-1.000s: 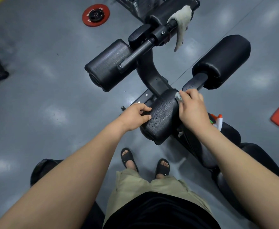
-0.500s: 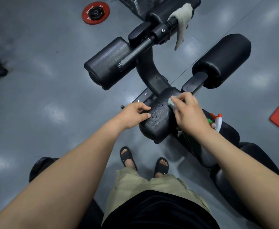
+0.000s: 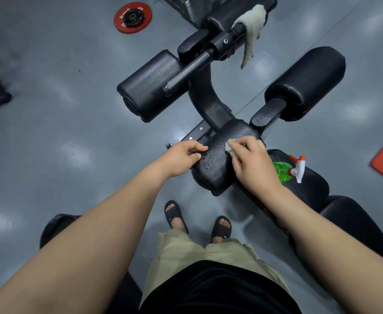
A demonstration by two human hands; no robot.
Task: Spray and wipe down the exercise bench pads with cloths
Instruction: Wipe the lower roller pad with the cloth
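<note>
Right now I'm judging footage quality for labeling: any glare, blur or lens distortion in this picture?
Head view: soft glare patches on the grey floor; wide-angle lens stretches the forearms at the edges; droplets on the roller pad beside the right hand and cloth look sharp.

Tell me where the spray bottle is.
In the head view, the green spray bottle rests on the black bench seat pad at centre right, just right of the right hand, its trigger head pointing right.
</note>
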